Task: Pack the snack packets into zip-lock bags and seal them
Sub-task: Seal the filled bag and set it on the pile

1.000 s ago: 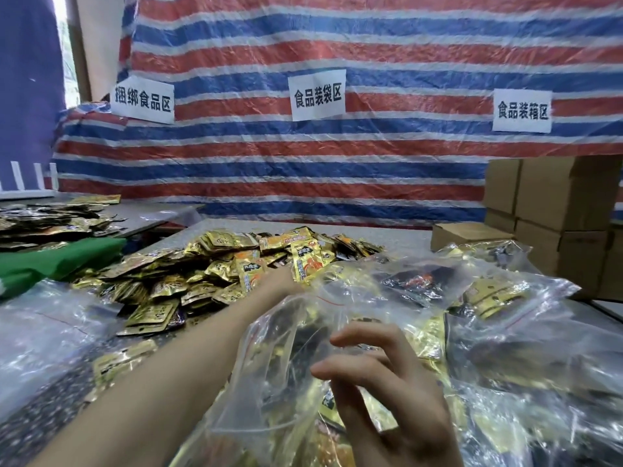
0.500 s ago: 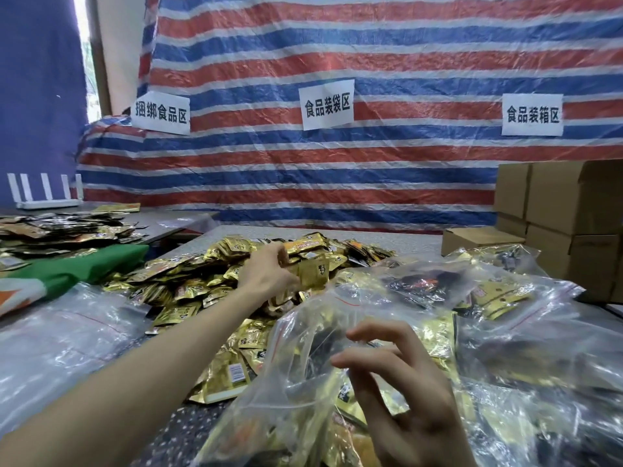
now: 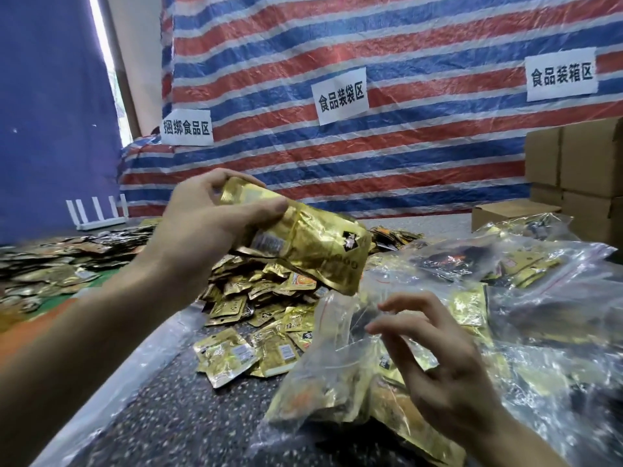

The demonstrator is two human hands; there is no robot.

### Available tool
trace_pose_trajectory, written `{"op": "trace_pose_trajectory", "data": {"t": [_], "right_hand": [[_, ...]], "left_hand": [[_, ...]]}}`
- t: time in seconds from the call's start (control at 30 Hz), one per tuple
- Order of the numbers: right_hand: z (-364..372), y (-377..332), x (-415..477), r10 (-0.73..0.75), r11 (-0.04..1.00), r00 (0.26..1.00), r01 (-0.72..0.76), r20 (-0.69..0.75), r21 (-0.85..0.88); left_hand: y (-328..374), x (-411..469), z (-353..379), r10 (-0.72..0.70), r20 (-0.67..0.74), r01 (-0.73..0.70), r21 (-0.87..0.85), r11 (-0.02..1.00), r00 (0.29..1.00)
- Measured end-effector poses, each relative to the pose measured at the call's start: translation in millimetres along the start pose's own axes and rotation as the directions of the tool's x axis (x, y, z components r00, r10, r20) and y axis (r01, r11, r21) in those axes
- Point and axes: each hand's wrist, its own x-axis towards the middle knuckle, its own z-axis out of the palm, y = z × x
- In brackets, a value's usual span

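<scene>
Head view. Gripped in the left hand (image 3: 202, 227), raised well above the tabletop: a small stack of snack packets (image 3: 303, 251) in gold foil, crinkled, glossy, flat and roughly rectangular. Thumb laid across the upper face, fingers curled round the far edge, lower corner hanging just above the mouth of the zip-lock bag (image 3: 323, 375).

Bag of thin, clear, wrinkled film with a red line along the rim, lying on the tabletop and already holding gold and dark packets. Right hand (image 3: 438, 358) at that mouth, fingers half bent and spread against the film; impossible to tell whether pinching it or merely touching.

Behind, a loose heap of packets (image 3: 263, 298) on the dark speckled tabletop (image 3: 188, 416), grainy and matte. To the right, more filled bags (image 3: 539, 298), shiny and puffed. Further back, a woven tarpaulin (image 3: 421, 163) striped red, blue and white, with white paper signs (image 3: 342, 96), and plain brown cardboard boxes (image 3: 580, 163).

Half a second ago: left hand down on the heap, closing on packets. Now lifted clear and brought over towards the bag. Right hand in much the same place by the bag mouth.

Number of packets in the left hand unclear, with the layers hidden behind the front one. Print on the foil too small to read. Both forearms cut off by the lower edge, boxes cut off at the right.
</scene>
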Motion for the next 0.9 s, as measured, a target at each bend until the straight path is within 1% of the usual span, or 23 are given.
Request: {"op": "trace_pose_trajectory", "data": {"t": [0.1,0.13,0.2,0.23,0.3,0.33,0.37,0.4,0.47,0.5,0.53,0.6,0.67,0.7,0.8,0.9], "right_hand": [[0,-3,0,-0.016,1.0,1.0,0.016,0.011,0.016],[0,-3,1,-0.021,1.0,1.0,0.021,0.011,0.016],[0,-4,1,-0.024,1.0,1.0,0.024,0.018,0.018],[0,-4,0,-0.023,1.0,1.0,0.023,0.019,0.015],[-1,-4,1,-0.022,1.0,1.0,0.022,0.004,-0.001],[-1,-4,1,-0.021,1.0,1.0,0.021,-0.005,-0.005],[-2,-5,1,-0.022,1.0,1.0,0.022,-0.009,-0.002],[-2,-5,2,-0.026,1.0,1.0,0.026,-0.008,0.002],[-1,-8,2,-0.042,0.999,0.999,0.042,-0.002,0.004],[-1,-9,2,-0.055,0.998,0.998,0.055,0.0,0.003],[-1,-10,2,-0.07,0.998,0.998,0.07,-0.006,-0.001],[-1,-11,3,-0.09,0.996,0.996,0.09,-0.024,-0.01],[-2,-11,3,-0.101,0.995,0.994,0.101,-0.029,-0.022],[-3,-10,4,-0.105,0.994,0.994,0.104,-0.027,-0.027],[-3,-10,4,-0.109,0.994,0.994,0.109,-0.024,-0.024],[-5,-10,5,-0.107,0.994,0.993,0.106,-0.041,-0.024]], "left_hand": [[0,-18,11,0.008,0.023,-0.008,0.023,1.0,1.0],[-3,-22,14,0.009,0.016,-0.01,0.066,0.998,1.0],[-8,-27,18,0.036,-0.004,-0.035,0.214,0.976,0.999],[-9,-28,17,0.072,-0.007,-0.066,0.309,0.949,0.997],[-9,-28,16,0.164,0.024,-0.154,0.503,0.85,0.986],[-7,-29,16,0.197,0.053,-0.192,0.565,0.803,0.979],[-7,-29,17,0.215,0.081,-0.221,0.59,0.776,0.973],[-6,-31,20,0.217,0.105,-0.236,0.587,0.774,0.971],[-7,-32,32,0.174,0.143,-0.225,0.564,0.795,0.974],[-10,-33,39,0.146,0.156,-0.211,0.585,0.783,0.977],[-13,-32,46,0.12,0.169,-0.2,0.629,0.751,0.978],[-21,-31,59,0.055,0.189,-0.178,0.734,0.656,0.98],[-27,-27,66,-0.022,0.197,-0.147,0.795,0.588,0.98],[-28,-25,66,-0.058,0.205,-0.134,0.802,0.582,0.977],[-23,-16,65,-0.13,0.249,-0.118,0.777,0.618,0.96],[-12,-11,63,-0.117,0.297,-0.16,0.758,0.632,0.948]]}}
